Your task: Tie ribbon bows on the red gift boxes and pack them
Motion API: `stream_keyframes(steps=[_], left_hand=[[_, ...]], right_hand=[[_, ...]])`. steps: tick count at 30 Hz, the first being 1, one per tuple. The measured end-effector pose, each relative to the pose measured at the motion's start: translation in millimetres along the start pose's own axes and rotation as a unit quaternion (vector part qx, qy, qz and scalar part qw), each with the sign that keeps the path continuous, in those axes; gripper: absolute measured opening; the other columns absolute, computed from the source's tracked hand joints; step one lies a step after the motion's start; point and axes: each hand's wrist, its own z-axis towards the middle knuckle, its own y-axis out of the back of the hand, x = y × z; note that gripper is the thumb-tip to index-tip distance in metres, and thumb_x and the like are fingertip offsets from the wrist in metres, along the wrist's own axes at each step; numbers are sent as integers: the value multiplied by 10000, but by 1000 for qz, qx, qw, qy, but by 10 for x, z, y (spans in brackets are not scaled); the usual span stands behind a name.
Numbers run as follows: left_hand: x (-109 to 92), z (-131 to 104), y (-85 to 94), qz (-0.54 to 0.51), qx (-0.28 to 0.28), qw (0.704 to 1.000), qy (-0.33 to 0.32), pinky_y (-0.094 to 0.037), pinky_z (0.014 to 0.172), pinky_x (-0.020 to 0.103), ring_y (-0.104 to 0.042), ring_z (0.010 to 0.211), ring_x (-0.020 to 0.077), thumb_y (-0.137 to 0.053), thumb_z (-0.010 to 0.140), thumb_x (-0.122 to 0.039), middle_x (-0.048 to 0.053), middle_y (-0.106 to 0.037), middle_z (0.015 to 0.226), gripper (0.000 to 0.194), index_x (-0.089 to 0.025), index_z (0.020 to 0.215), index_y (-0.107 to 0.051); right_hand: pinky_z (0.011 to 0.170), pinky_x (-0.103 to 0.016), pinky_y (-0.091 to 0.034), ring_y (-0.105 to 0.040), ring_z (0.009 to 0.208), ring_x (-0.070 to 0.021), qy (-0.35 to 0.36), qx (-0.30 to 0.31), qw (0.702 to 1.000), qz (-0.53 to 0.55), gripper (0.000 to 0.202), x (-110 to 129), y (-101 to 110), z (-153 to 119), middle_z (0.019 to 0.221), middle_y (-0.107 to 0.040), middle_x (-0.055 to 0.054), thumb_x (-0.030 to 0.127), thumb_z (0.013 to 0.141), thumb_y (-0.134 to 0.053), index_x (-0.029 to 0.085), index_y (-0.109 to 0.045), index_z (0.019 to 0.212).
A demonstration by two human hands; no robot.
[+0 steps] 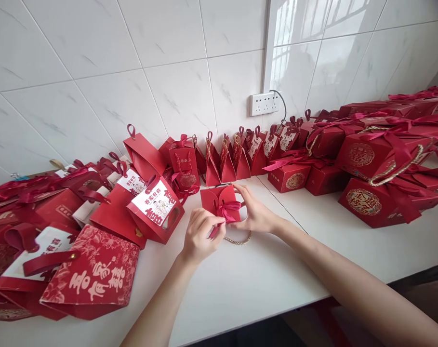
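Observation:
A small red gift box lies on the white table in front of me, with a dark red ribbon tied in a bow over its top. My left hand is closed at the box's near left corner, pinching an end of the ribbon. My right hand grips the box by its right side, fingers at the far edge and thumb at the near edge. A twisted gold cord handle loops out from the near side of the box onto the table.
Many red gift boxes crowd the left, including a floral box and a box with a white label. Triangular boxes line the tiled wall. Larger ribboned boxes are stacked at right. A power strip hangs on the wall.

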Motion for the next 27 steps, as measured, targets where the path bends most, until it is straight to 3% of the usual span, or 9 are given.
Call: stream_keyframes(steps=[9,16,23,27], left_hand=[[40,-66,15,-15,14,999,32,-466,636,283,-514,629,129,-570,780,-55,-24,-510,627,167,-202,854,-544],[175,-77,24,-26,-34,996,73,-471,656,254,-545,699,128,-588,775,-45,1,-568,717,172,-184,871,-555],[135,-104,-26,-21,-33,974,224,-479,677,234,-526,718,108,-618,807,-201,2,-535,808,185,-180,973,-539],[93,-71,-38,-1,-25,974,225,-485,645,212,-535,732,100,-580,840,-179,-2,-513,803,30,-188,861,-560]], right_hand=[[858,-435,-527,-389,1257,-308,5,-19,1000,22,990,-61,-49,20,1347,-319,-144,273,632,-753,283,-157,1422],[873,-439,-524,-387,1247,-313,16,-27,999,-11,1028,-93,-13,35,1343,-334,-152,274,576,-788,254,-175,1401],[887,-453,-525,-362,1266,-314,29,-48,998,-19,1011,-81,-35,34,1336,-322,-157,259,581,-784,248,-180,1392],[891,-456,-532,-373,1257,-306,33,-53,998,-10,1000,-63,-43,22,1337,-311,-156,236,586,-775,247,-182,1391]])
